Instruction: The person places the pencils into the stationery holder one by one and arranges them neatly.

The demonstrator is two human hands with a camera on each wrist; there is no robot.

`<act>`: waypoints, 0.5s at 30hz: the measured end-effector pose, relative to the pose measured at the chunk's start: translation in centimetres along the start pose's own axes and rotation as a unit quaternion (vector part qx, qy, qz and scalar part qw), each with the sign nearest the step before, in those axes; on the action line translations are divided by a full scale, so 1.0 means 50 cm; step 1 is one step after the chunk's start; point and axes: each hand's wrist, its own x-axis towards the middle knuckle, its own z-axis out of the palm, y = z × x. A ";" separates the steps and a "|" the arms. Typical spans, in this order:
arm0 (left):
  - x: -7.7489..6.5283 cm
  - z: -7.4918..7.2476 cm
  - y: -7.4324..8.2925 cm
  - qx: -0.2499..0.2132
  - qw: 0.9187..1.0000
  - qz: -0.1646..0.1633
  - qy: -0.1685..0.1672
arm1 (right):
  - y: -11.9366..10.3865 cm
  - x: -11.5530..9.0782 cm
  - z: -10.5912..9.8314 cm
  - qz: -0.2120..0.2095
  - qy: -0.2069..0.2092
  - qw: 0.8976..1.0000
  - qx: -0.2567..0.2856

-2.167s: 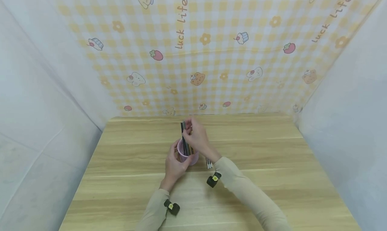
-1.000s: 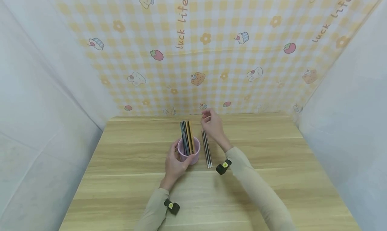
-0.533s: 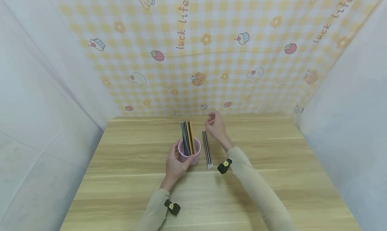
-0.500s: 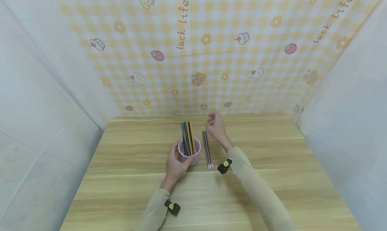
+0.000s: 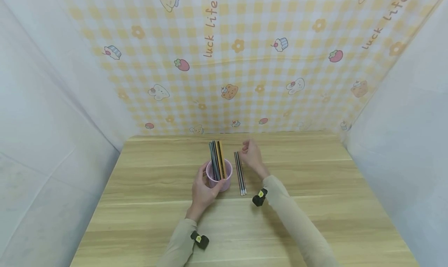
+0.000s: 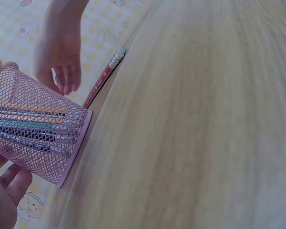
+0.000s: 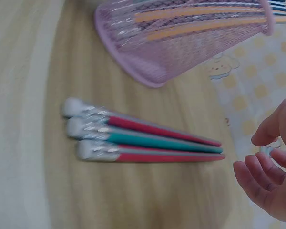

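A pink mesh pencil cup stands upright on the wooden table, and my left hand grips it from the left, thumb at the near side. Several pencils lean inside it, grey, black and yellow; the left wrist view shows their lower ends through the mesh. To the right of the cup lie three pencils side by side, two red and one green with white erasers in the right wrist view. Just beyond their far ends hovers my right hand, fingers loosely bent, holding nothing.
The wood-grain table ends at a yellow checked cloth hung behind it. White sheets close off both sides. A small black camera is strapped to each sleeve.
My right hand has left the pencils in the cup, moved right past the three lying pencils, and lowered slightly towards the table. The left hand has stayed on the cup.
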 end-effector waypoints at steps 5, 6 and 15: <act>-0.001 0.000 -0.002 0.002 1.000 -0.009 -0.003 | 0.014 -0.008 0.012 0.029 -0.009 0.999 -0.010; -0.002 0.000 -0.002 0.002 1.000 -0.009 -0.004 | 0.016 -0.010 0.014 0.033 -0.011 0.999 -0.011; -0.002 0.000 0.000 0.010 1.000 -0.006 -0.001 | 0.034 -0.018 0.025 0.043 -0.030 0.998 -0.035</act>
